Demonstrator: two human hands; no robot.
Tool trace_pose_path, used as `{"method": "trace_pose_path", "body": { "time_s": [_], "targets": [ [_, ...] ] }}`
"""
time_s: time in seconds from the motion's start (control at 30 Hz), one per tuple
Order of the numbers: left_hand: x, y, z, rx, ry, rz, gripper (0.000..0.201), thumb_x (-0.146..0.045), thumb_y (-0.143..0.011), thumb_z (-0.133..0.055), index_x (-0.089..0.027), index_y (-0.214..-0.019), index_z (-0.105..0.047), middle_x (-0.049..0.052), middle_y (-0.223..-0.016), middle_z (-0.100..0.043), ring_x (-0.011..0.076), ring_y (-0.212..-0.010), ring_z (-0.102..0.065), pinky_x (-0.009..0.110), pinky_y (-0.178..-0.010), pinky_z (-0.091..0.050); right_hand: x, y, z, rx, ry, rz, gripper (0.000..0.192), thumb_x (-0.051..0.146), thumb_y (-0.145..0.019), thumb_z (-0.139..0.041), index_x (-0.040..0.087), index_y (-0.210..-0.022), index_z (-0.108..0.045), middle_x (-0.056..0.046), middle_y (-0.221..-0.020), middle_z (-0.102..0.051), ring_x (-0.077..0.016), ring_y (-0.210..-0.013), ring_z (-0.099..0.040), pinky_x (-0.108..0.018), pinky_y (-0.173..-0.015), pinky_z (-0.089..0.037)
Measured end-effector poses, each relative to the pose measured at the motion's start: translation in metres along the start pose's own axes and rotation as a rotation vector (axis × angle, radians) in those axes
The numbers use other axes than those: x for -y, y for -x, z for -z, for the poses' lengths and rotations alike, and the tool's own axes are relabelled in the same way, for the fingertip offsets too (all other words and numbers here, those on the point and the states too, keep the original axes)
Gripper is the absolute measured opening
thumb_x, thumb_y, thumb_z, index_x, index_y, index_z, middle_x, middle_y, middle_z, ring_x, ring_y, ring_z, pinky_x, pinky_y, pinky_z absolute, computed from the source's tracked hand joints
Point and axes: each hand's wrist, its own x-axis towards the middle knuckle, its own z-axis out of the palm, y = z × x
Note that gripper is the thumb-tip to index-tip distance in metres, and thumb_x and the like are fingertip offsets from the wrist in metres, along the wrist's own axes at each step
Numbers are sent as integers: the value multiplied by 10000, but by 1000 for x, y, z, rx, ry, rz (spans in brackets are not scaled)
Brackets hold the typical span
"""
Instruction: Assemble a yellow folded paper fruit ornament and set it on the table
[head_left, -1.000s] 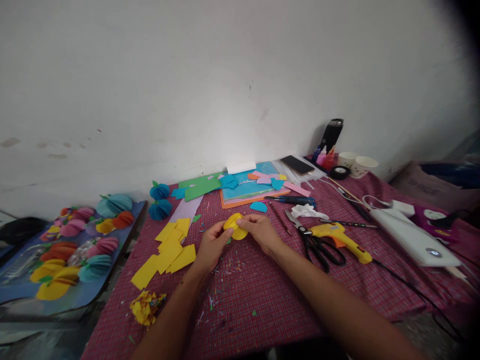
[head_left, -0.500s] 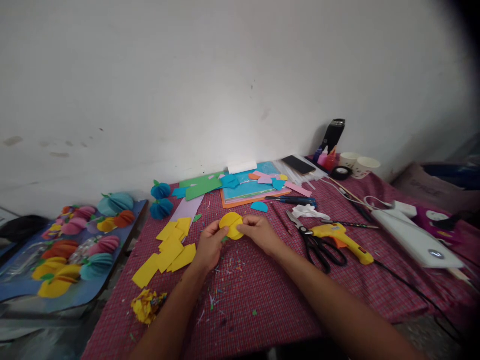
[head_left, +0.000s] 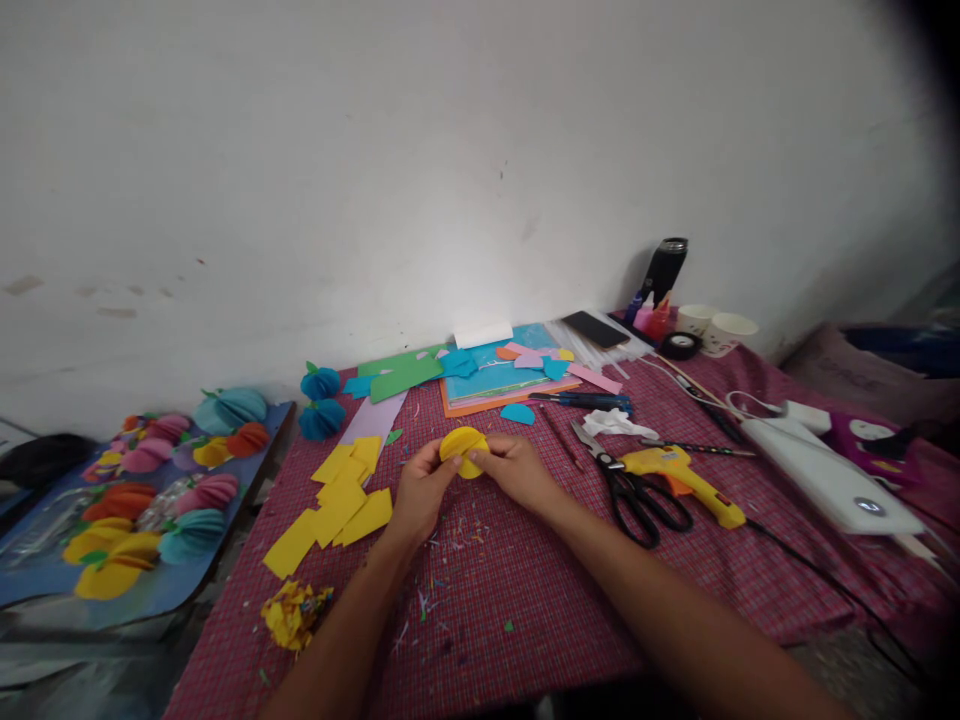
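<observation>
Between my two hands is a round yellow paper disc, held just above the checked cloth. My left hand pinches its left edge, thumb on the near face. On the opposite edge my right hand is closed, its thumb pressing the paper too. A crease or edge line crosses the disc near the right thumb; whether there is more than one layer I cannot tell. Several yellow paper rectangles lie left of my left hand. A crumpled yellow ball sits near my left forearm.
Right of my hands lie black-handled scissors, a yellow glue gun with a cord, and a white power bank. A utility knife and coloured paper sheets are behind. Paper pumpkins cover a blue board at left.
The right thumb has shifted slightly left on the yellow disc, and the crease line sits a little differently. Both hands keep their hold; the view has shifted very slightly.
</observation>
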Motion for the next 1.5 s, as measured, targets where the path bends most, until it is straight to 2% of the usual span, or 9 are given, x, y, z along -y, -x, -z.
{"method": "trace_pose_path", "body": {
  "time_s": [0.13,0.27,0.4,0.6,0.8,1.03,1.3,1.5],
  "targets": [
    [-2,1,0,34,-126,-24,309,-341,-788,-728,-168,-1044,-714,45,-976,-723,182,-886,-629,284,-829,-473,3,0,1,35,94,130,290,317,-862,-573,179,-626,-667,-13,-705,-621,-152,-690,-557,-253,-660,-408],
    [0,1,3,-4,-224,-59,253,-347,-801,-708,-149,-958,-721,29,-874,-708,161,-798,-609,254,-749,-470,4,0,0,47,162,179,295,290,-872,-547,167,-627,-654,-16,-706,-614,-147,-703,-557,-245,-669,-403],
    [3,1,4,-45,-242,-89,264,-352,-810,-695,-153,-981,-718,29,-888,-716,163,-804,-616,257,-758,-479,2,1,0,2,232,69,316,333,-864,-556,155,-618,-643,3,-647,-577,-126,-613,-507,-232,-582,-351],
    [4,2,5,-72,-339,-140,260,-361,-829,-672,-158,-985,-719,23,-880,-717,162,-793,-622,254,-743,-482,-1,0,-1,10,215,-68,309,351,-853,-558,143,-669,-691,2,-654,-611,-122,-579,-494,-232,-540,-325],
    [3,2,6,-76,-449,-167,235,-325,-831,-664,-161,-993,-714,33,-892,-715,170,-808,-630,258,-746,-487,-2,0,-3,-12,178,-92,299,380,-845,-570,153,-700,-700,10,-653,-615,-122,-574,-496,-231,-534,-333],
    [2,2,7,-72,-496,-186,204,-297,-827,-660,-168,-977,-710,32,-887,-707,169,-812,-631,258,-747,-489,3,0,-1,-63,137,-31,350,381,-851,-542,157,-588,-595,16,-596,-538,-116,-574,-469,-231,-545,-326],
    [5,2,8,-64,-552,-197,196,-294,-848,-638,-186,-998,-703,27,-908,-708,170,-834,-635,260,-758,-487,2,-1,-3,-103,162,-140,343,413,-811,-573,172,-570,-534,30,-565,-489,-113,-549,-440,-230,-514,-296],
    [3,3,8,-73,-593,-219,188,-298,-853,-632,-196,-990,-710,22,-919,-712,165,-829,-637,258,-752,-489,2,-1,-2,-136,196,-138,296,380,-796,-595,181,-588,-526,32,-573,-508,-115,-557,-457,-232,-516,-303]
  ]
}}
